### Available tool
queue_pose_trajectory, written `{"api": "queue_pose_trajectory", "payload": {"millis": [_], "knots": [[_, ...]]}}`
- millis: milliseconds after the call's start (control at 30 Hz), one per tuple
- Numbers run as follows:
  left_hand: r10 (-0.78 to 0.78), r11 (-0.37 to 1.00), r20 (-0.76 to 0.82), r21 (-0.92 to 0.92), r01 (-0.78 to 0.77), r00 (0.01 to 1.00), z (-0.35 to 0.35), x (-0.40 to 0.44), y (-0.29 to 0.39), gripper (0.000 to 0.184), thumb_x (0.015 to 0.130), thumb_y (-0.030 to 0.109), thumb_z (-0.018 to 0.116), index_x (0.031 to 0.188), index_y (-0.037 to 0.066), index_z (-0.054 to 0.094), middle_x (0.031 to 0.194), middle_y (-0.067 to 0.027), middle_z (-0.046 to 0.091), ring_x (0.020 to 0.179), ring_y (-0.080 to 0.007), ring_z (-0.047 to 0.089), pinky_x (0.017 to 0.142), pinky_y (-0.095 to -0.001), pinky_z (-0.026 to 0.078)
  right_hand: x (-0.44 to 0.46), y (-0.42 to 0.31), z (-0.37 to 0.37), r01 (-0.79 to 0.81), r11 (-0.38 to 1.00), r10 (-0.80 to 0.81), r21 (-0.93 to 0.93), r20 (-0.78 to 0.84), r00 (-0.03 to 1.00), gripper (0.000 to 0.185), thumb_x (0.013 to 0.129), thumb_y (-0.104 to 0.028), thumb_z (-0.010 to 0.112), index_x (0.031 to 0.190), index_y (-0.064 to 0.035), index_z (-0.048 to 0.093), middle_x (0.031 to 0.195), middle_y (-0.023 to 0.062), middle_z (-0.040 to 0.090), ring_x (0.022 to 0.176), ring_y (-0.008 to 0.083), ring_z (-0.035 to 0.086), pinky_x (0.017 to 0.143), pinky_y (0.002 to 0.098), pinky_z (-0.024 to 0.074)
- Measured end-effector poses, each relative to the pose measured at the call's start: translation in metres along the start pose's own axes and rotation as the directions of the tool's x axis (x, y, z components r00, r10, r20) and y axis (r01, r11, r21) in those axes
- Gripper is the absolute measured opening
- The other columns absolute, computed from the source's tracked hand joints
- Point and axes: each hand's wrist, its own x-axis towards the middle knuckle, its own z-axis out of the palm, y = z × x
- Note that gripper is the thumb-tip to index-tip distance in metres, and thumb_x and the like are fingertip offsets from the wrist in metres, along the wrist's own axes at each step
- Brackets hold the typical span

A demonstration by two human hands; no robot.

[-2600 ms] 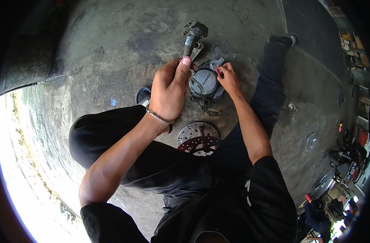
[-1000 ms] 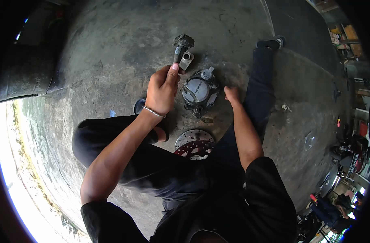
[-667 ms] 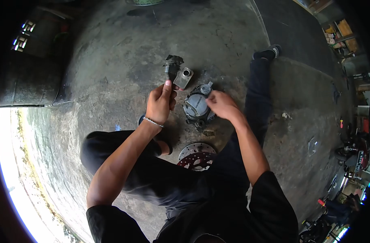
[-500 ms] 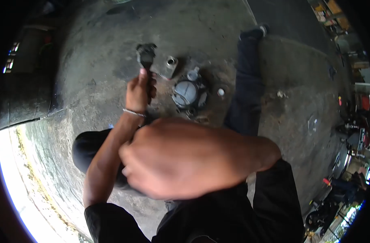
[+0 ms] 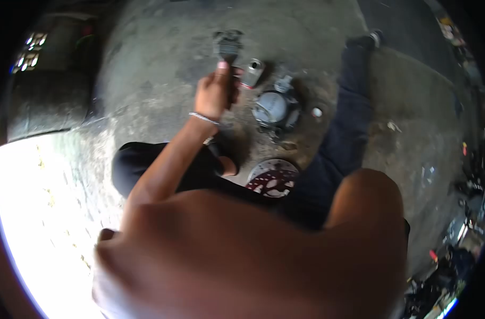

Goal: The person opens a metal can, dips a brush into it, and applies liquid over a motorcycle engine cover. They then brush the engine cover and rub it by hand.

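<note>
My left hand (image 5: 213,95) is closed around the handle of a dark, wide-headed paintbrush (image 5: 228,49), held over the floor with its head away from me. Just right of that hand stands a metal can (image 5: 253,73) with an opening on top. Farther right lies a round grey engine cover (image 5: 272,108). My right hand (image 5: 200,255) looms very large and blurred close to the camera, its fingers smeared. Below the engine cover, a brake disc (image 5: 274,175) with a dark red centre shows partly, its lower part hidden.
A small white cap (image 5: 317,112) is on the stained concrete floor (image 5: 157,101). My dark-trousered leg (image 5: 343,122) stretches out along the right. A dark cylindrical object (image 5: 48,103) stands at the left, and assorted clutter (image 5: 465,212) lines the right edge.
The view has shifted, so floor objects appear farther right and the brake disc has come into sight. My right hand has come closer to the camera. The left still grips the paintbrush.
</note>
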Motion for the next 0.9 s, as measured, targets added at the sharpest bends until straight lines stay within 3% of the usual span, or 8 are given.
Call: {"api": "queue_pose_trajectory", "payload": {"millis": [333, 433, 500, 533, 600, 667, 800, 900], "knots": [[0.052, 0.987, -0.052, -0.147, -0.059, 0.997, -0.015, -0.004, 0.008, 0.039, 0.096, 0.036, 0.04, 0.091, 0.002, 0.059, 0.069, -0.0032, 0.054, 0.049, -0.0106, 0.047, 0.042, -0.0224, 0.037, 0.011, 0.046, -0.009, -0.302, 0.944, 0.292, 0.133, 0.089, 0.952, 0.01, 0.078, -0.007, 0.061, 0.075, -0.0008, 0.054, 0.042, 0.0, 0.044, 0.035, 0.0135, 0.035, 0.039, 0.0287, 0.028], [0.112, 0.982, 0.036, -0.155, -0.106, 0.993, -0.013, -0.012, 0.01, 0.04, 0.097, 0.036, 0.04, 0.093, 0.001, 0.059, 0.069, -0.0034, 0.054, 0.052, -0.0106, 0.047, 0.044, -0.0229, 0.038, 0.018, 0.145, 0.067, -0.401, 0.894, 0.446, 0.199, -0.317, 0.837, 0.02, 0.092, -0.02, 0.048, 0.09, -0.0008, 0.052, 0.058, 0.0068, 0.054, 0.048, 0.015, 0.047, 0.045, 0.0308, 0.0342], [0.098, 0.984, 0.1, -0.156, -0.082, 0.99, -0.014, -0.016, 0.006, 0.039, 0.097, 0.035, 0.04, 0.095, 0.001, 0.059, 0.07, -0.0027, 0.054, 0.053, -0.0097, 0.047, 0.046, -0.0223, 0.038, 0.021, 0.18, 0.101, -0.514, 0.81, 0.585, 0.284, -0.334, 0.739, 0.025, 0.095, -0.025, 0.043, 0.1, -0.0013, 0.05, 0.073, 0.0086, 0.058, 0.056, 0.0126, 0.05, 0.049, 0.0279, 0.0384], [0.128, 0.981, 0.118, -0.161, -0.108, 0.985, -0.015, -0.011, -0.003, 0.037, 0.097, 0.034, 0.041, 0.097, 0.003, 0.06, 0.07, -0.0012, 0.053, 0.054, -0.0078, 0.044, 0.048, -0.0211, 0.036, 0.022, 0.202, 0.119, -0.455, 0.703, 0.64, 0.546, -0.208, 0.74, 0.03, 0.096, -0.028, 0.043, 0.107, -0.0015, 0.05, 0.082, 0.0073, 0.059, 0.064, 0.0134, 0.053, 0.056, 0.0264, 0.0455], [0.121, 0.987, 0.129, -0.119, -0.105, 0.984, -0.016, -0.011, -0.01, 0.034, 0.097, 0.033, 0.042, 0.098, 0.004, 0.06, 0.071, -0.0002, 0.053, 0.056, -0.0066, 0.043, 0.05, -0.0199, 0.035, 0.032, 0.22, 0.151, -0.031, 0.591, 0.563, 0.806, -0.385, 0.732, 0.031, 0.096, -0.028, 0.043, 0.112, -0.0028, 0.051, 0.086, 0.005, 0.058, 0.069, 0.0136, 0.053, 0.061, 0.0268, 0.0502], [0.063, 0.995, 0.171, -0.087, -0.048, 0.983, -0.016, -0.015, -0.004, 0.032, 0.097, 0.032, 0.043, 0.1, 0.005, 0.06, 0.071, -0.0002, 0.053, 0.056, -0.0059, 0.042, 0.05, -0.0202, 0.035, 0.027, 0.21, 0.136, 0.019, 0.271, 0.538, 0.962, -0.168, 0.826, 0.03, 0.096, -0.027, 0.043, 0.114, -0.0051, 0.052, 0.086, 0.0053, 0.057, 0.073, 0.0134, 0.053, 0.062, 0.0273, 0.0519], [-0.019, 0.993, 0.295, -0.102, 0.052, 0.955, -0.02, -0.009, 0.0, 0.037, 0.095, 0.039, 0.044, 0.102, 0.006, 0.059, 0.079, -0.0053, 0.06, 0.07, -0.0153, 0.058, 0.06, -0.0219, 0.043, 0.029, 0.229, 0.135, 0.057, 0.277, 0.545, 0.959, -0.206, 0.813, 0.027, 0.095, -0.027, 0.045, 0.111, -0.007, 0.054, 0.077, 0.0041, 0.056, 0.059, 0.0117, 0.05, 0.048, 0.0243, 0.0438], [0.036, 0.561, 0.322, 0.777, -0.286, 0.946, -0.018, -0.006, -0.017, 0.042, 0.09, 0.045, 0.048, 0.102, 0.007, 0.059, 0.081, -0.0096, 0.062, 0.076, -0.0238, 0.061, 0.064, -0.0286, 0.046, 0.012, 0.257, 0.13, 0.246, 0.005, 0.586, 0.969, -0.202, 0.785, 0.023, 0.093, -0.024, 0.046, 0.108, -0.0083, 0.055, 0.075, 0.0045, 0.056, 0.053, 0.0113, 0.048, 0.044, 0.0237, 0.039]]}}
